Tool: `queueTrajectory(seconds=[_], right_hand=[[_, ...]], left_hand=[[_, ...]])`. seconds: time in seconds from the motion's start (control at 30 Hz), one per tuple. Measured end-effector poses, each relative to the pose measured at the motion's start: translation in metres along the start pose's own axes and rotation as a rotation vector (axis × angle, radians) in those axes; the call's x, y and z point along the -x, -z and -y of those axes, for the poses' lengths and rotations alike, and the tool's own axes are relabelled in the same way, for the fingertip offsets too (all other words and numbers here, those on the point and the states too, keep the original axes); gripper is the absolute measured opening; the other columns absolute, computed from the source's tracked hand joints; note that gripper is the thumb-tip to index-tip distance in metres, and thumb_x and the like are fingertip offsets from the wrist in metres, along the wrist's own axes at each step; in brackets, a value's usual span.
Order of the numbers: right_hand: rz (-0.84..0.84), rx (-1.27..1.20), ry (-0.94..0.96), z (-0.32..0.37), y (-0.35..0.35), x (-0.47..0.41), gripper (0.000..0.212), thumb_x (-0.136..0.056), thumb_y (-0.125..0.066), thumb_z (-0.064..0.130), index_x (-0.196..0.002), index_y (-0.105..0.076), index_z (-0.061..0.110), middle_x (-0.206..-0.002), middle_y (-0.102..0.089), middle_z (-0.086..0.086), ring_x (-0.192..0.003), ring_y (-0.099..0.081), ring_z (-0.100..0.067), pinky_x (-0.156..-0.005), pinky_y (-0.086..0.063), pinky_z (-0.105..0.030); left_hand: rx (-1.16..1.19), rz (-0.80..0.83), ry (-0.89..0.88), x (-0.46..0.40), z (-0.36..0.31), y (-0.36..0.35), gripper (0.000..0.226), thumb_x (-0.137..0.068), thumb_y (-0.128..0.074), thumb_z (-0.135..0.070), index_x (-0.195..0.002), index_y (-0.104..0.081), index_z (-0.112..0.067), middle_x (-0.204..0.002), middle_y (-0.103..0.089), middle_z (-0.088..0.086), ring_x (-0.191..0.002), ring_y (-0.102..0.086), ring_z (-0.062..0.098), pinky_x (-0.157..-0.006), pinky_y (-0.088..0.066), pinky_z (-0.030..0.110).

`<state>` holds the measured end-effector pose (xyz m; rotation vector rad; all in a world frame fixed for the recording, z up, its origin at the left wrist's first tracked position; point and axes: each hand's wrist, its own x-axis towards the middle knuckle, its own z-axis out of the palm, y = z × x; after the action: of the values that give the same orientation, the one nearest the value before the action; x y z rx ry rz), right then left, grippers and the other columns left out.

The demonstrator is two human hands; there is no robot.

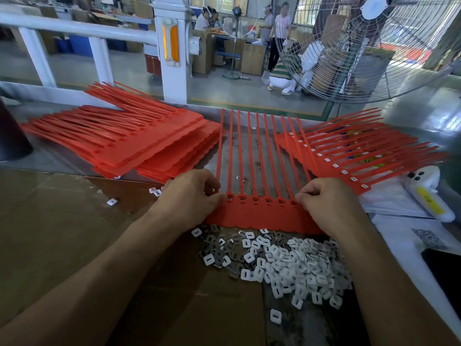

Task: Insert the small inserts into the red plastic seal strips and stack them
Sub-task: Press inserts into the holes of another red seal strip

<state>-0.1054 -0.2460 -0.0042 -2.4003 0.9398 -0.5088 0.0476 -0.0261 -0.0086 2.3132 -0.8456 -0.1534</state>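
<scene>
The left hand's fingers (pixel 219 196) were curled and pressed together on the left end of a red strip sheet (pixel 262 218), thumb against forefinger at its first socket. The right hand's fingers (pixel 303 197) pinched the sheet's right end the same way. Whether either pinch held an insert I could not tell. My guess was that each hand (pixel 189 193) (pixel 329 203) pinned its end so the sheet lay flat while the sockets (pixel 268 201) were filled; the ones showing between the hands looked dark and still empty.

The sheet lay mid-desk, its scalloped edge toward the person, its tails (pixel 252 151) running away toward the far edge. Touching that near edge lay the heap of inserts (pixel 287 263), white ones mixed with grey metal ones, placed, I judged, so either hand need only drop back a little to take one. A few strays (pixel 112 202) lay off to the left on cardboard (pixel 74 233).

At the far left sat the stack of blanks (pixel 139 143), sockets open. At the far right a fanned stack (pixel 349 161) showed white in its sockets, so finished sheets seemed to go there. That pile lay just beside the right hand, leaving little room; a white device (pixel 429 193) crowded the right edge too. The left side, over the cardboard, was the open room. A floor fan (pixel 374 46) stood beyond the far edge.
</scene>
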Motion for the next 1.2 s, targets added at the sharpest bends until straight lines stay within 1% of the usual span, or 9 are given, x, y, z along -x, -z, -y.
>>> queueTrajectory(seconds=[0.1, 0.2, 0.3, 0.37, 0.53, 0.7, 0.9, 1.07, 1.2], right_hand=[[0.023, -0.08, 0.098, 0.006, 0.003, 0.003, 0.014, -0.09, -0.077, 0.03, -0.076, -0.074, 0.031, -0.078, -0.072, 0.017, -0.079, -0.065, 0.0, -0.067, -0.045, -0.027], [0.242, -0.126, 0.301, 0.023, 0.0, 0.013, 0.01, -0.089, -0.079, 0.032, -0.08, -0.076, 0.035, -0.083, -0.072, 0.027, -0.083, -0.065, 0.009, -0.071, -0.043, -0.019], [0.432, -0.106, 0.424, 0.038, -0.009, 0.025, 0.004, -0.089, -0.079, 0.034, -0.087, -0.076, 0.036, -0.085, -0.072, 0.027, -0.08, -0.067, 0.008, -0.069, -0.045, -0.013], [0.495, -0.098, 0.484, 0.045, -0.016, 0.03, 0.004, -0.089, -0.08, 0.033, -0.088, -0.076, 0.035, -0.087, -0.07, 0.025, -0.078, -0.066, 0.006, -0.065, -0.046, -0.013], [0.51, -0.01, 0.52, 0.052, -0.026, 0.035, 0.007, -0.087, -0.081, 0.034, -0.091, -0.076, 0.035, -0.089, -0.067, 0.022, -0.085, -0.063, 0.007, -0.071, -0.045, -0.015], [0.522, 0.027, 0.512, 0.054, -0.027, 0.036, 0.006, -0.089, -0.079, 0.033, -0.087, -0.073, 0.034, -0.088, -0.065, 0.023, -0.084, -0.062, 0.008, -0.066, -0.044, -0.014], [0.53, 0.032, 0.497, 0.056, -0.027, 0.038, 0.006, -0.092, -0.076, 0.033, -0.088, -0.072, 0.033, -0.088, -0.067, 0.021, -0.084, -0.061, 0.01, -0.066, -0.043, -0.013], [0.52, 0.048, 0.505, 0.057, -0.028, 0.04, 0.008, -0.094, -0.072, 0.04, -0.09, -0.073, 0.033, -0.089, -0.066, 0.021, -0.087, -0.06, 0.009, -0.068, -0.043, -0.014], [0.549, 0.034, 0.481, 0.057, -0.025, 0.04, 0.017, -0.085, -0.078, 0.051, -0.088, -0.072, 0.035, -0.087, -0.065, 0.021, -0.082, -0.062, 0.008, -0.062, -0.044, -0.015]], left_hand=[[0.003, -0.001, -0.005, 0.0, 0.0, 0.0, 0.023, -0.089, -0.072, -0.047, -0.107, -0.069, -0.032, -0.095, -0.063, -0.016, -0.093, -0.062, 0.008, -0.098, -0.051, 0.047], [-0.003, 0.0, -0.011, -0.001, 0.0, 0.0, 0.023, -0.089, -0.072, -0.047, -0.107, -0.068, -0.033, -0.095, -0.062, -0.016, -0.092, -0.061, 0.007, -0.097, -0.052, 0.046], [-0.014, -0.005, -0.017, -0.001, 0.001, -0.001, 0.022, -0.089, -0.072, -0.047, -0.106, -0.068, -0.032, -0.095, -0.062, -0.016, -0.091, -0.061, 0.006, -0.097, -0.052, 0.046], [-0.022, -0.002, -0.017, -0.001, 0.001, -0.001, 0.024, -0.089, -0.072, -0.047, -0.108, -0.068, -0.032, -0.096, -0.062, -0.016, -0.091, -0.06, 0.005, -0.096, -0.052, 0.045], [-0.039, -0.004, -0.021, -0.002, 0.001, -0.002, 0.023, -0.089, -0.071, -0.048, -0.107, -0.068, -0.032, -0.097, -0.063, -0.015, -0.091, -0.06, 0.006, -0.097, -0.051, 0.046], [-0.04, -0.013, -0.009, -0.003, 0.001, -0.003, 0.023, -0.089, -0.072, -0.047, -0.106, -0.068, -0.032, -0.097, -0.063, -0.016, -0.092, -0.061, 0.007, -0.097, -0.051, 0.045], [-0.032, -0.007, -0.009, -0.001, 0.002, -0.003, 0.024, -0.089, -0.072, -0.047, -0.108, -0.068, -0.031, -0.098, -0.063, -0.016, -0.095, -0.061, 0.008, -0.097, -0.051, 0.046], [-0.038, -0.007, -0.012, -0.001, 0.002, -0.003, 0.026, -0.09, -0.071, -0.047, -0.11, -0.068, -0.031, -0.099, -0.063, -0.015, -0.097, -0.061, 0.01, -0.098, -0.05, 0.046], [-0.032, -0.009, -0.008, -0.001, 0.001, -0.002, 0.026, -0.09, -0.071, -0.047, -0.11, -0.068, -0.031, -0.098, -0.063, -0.015, -0.097, -0.061, 0.01, -0.098, -0.05, 0.046]])
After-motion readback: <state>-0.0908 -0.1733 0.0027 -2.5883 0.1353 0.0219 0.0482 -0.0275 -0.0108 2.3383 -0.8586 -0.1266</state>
